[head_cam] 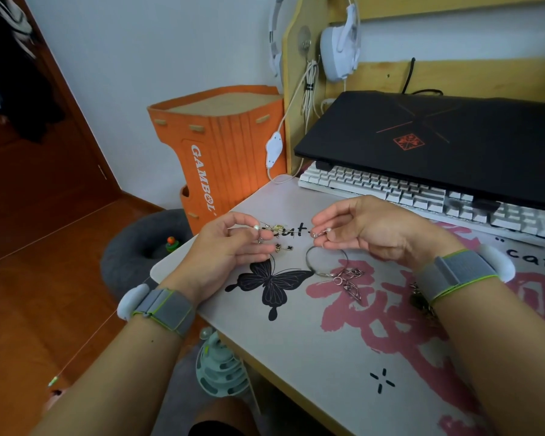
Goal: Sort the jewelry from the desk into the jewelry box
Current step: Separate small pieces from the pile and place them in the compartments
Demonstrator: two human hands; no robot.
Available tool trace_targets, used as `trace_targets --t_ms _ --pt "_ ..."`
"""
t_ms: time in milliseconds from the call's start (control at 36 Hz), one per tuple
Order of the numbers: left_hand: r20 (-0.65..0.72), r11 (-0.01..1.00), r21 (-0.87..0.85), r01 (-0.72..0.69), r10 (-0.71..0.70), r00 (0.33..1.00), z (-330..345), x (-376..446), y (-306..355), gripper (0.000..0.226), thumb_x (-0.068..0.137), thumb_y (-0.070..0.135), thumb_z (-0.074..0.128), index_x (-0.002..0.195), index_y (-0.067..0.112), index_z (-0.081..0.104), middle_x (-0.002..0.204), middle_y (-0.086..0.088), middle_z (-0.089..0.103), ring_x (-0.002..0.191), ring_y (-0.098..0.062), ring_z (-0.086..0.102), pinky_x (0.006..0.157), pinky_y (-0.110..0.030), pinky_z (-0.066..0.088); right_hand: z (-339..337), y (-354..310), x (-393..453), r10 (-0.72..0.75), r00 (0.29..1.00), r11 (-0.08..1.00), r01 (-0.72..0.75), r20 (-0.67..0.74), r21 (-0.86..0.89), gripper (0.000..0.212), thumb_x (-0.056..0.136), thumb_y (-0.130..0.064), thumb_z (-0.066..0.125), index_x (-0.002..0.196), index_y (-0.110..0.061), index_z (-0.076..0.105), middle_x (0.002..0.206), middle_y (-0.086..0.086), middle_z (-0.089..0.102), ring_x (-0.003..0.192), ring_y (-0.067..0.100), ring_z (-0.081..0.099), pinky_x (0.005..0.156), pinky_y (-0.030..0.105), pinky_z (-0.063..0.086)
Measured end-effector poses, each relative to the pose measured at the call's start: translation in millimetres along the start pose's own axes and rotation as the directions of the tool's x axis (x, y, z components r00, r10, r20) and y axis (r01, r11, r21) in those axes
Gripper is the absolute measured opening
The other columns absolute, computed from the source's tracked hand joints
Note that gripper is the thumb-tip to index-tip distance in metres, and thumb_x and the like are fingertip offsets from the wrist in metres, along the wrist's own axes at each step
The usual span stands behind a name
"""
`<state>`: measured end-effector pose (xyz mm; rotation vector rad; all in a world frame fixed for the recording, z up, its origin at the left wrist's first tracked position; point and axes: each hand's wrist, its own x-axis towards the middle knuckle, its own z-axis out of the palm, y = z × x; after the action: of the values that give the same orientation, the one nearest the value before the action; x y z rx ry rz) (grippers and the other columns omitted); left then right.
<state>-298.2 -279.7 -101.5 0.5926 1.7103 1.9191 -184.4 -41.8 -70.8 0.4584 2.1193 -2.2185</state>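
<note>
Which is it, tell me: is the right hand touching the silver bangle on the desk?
Apart. The head view shows the right hand raised, desk mat visible between its fingers and the silver bangle.

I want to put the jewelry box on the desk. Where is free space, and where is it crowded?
Free: the near mat, between the butterfly print and the black cross mark. Crowded: around the bangle and chain under both hands, left hand and right hand; keyboard and laptop fill the back.

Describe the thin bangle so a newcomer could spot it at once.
Start at the black butterfly print on the desk mat. Just right of its wing lies a thin silver metal ring bangle, below the right hand. Unlike the tangled pinkish chain touching it, it is one plain open circle.
</note>
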Motion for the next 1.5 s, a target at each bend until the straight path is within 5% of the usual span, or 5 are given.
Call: trace_targets --t_ms 278,583,1083,1278,1500 --pt "0.052 0.999 -0.001 -0.047 0.047 0.998 -2.4 -1.3 -0.7 0.010 0.100 0.001 0.058 0.108 0.007 0.061 0.101 -0.017 0.075 0.086 -0.034 0.077 0.083 -0.041 0.063 5.4 -1.0 2.5 -0.086 0.996 0.953 0.072 -0.034 -0.294 0.012 0.098 -0.006 0.064 0.107 -0.008 0.072 0.098 0.011 0.078 0.085 0.020 0.075 0.085 0.034 0.059" --pt "0.056 0.993 -0.111 -0.033 0.039 0.998 -3.2 -2.0 -0.8 0.011 0.102 0.000 0.052 0.104 0.007 0.060 0.102 -0.022 0.076 0.104 -0.038 0.074 0.096 -0.041 0.059 12.0 -5.3 -2.8 -0.094 0.995 0.977 0.089 -0.019 -0.195 0.017 0.103 -0.014 0.058 0.105 -0.004 0.071 0.093 0.017 0.077 0.088 0.031 0.077 0.076 0.033 0.064" --pt "0.042 0.996 0.047 -0.080 0.078 0.996 0.4 -1.0 -3.5 0.008 0.102 0.003 0.054 0.107 0.007 0.060 0.088 -0.016 0.075 0.079 -0.029 0.075 0.090 -0.042 0.056 13.0 -4.0 -1.8 -0.052 0.999 0.982 0.051 0.000 -0.181 0.013 0.095 -0.013 0.069 0.103 -0.003 0.069 0.077 0.011 0.070 0.057 0.014 0.065 0.051 0.021 0.054" --pt "0.010 0.992 -0.112 -0.052 0.054 0.999 28.3 -8.5 5.1 0.011 0.101 0.001 0.055 0.104 0.010 0.060 0.084 -0.012 0.072 0.072 -0.026 0.071 0.079 -0.037 0.055 20.1 -17.9 -19.9 -0.090 0.994 0.975 0.074 -0.067 -0.211 0.015 0.090 -0.009 0.075 0.091 -0.005 0.060 0.074 0.012 0.069 0.053 0.012 0.063 0.048 0.020 0.053" --pt "0.322 0.992 -0.096 -0.078 0.105 0.941 150.5 -13.6 70.4 0.012 0.100 0.001 0.058 0.108 0.010 0.060 0.082 -0.012 0.070 0.066 -0.021 0.064 0.070 -0.033 0.055 -33.5 -49.0 -125.6 -0.248 0.931 0.909 0.128 -0.269 -0.396 0.006 0.091 -0.005 0.073 0.088 -0.004 0.068 0.072 0.009 0.069 0.058 0.012 0.062 0.054 0.021 0.053"
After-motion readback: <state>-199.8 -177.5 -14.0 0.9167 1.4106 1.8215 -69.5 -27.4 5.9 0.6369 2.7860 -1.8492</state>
